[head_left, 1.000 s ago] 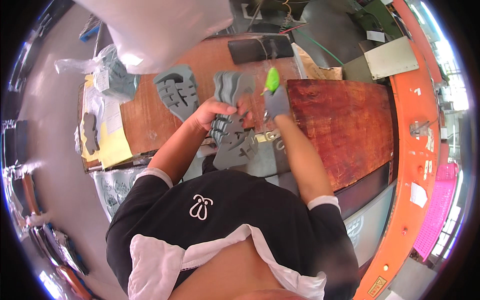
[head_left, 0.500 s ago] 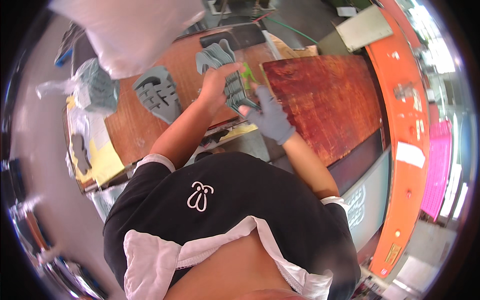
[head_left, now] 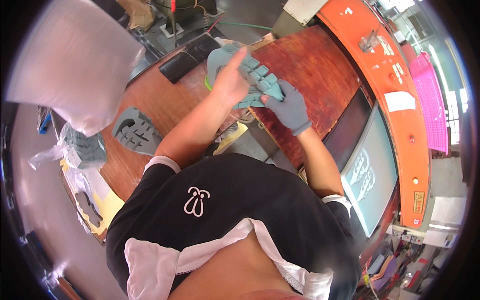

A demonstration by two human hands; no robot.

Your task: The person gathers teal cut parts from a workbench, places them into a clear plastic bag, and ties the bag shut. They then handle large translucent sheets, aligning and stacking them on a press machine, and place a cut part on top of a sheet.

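Note:
A stack of grey-green, sole-shaped sheets with cut-out slots is held between my two hands, bent and partly fanned at its lower right. My bare left hand is closed round its left side, thumb pointing up along the top. At the right end, my right hand wears a grey glove with the thumb tip bare and pinches the sheets' edges. Its other fingers are partly hidden behind the stack. More slotted sole-shaped sheets lie on the brown table to the left of my left forearm.
A large translucent bag bulges at upper left, above a clear bag of greenish pieces. A black roll lies at the table's far side. On the right are a reddish-brown board, an orange machine frame and a pink basket.
My view has turned toward the right. The stack has gone from upright and compact to tilted and bent, its slotted face now showing, with both hands still on it.

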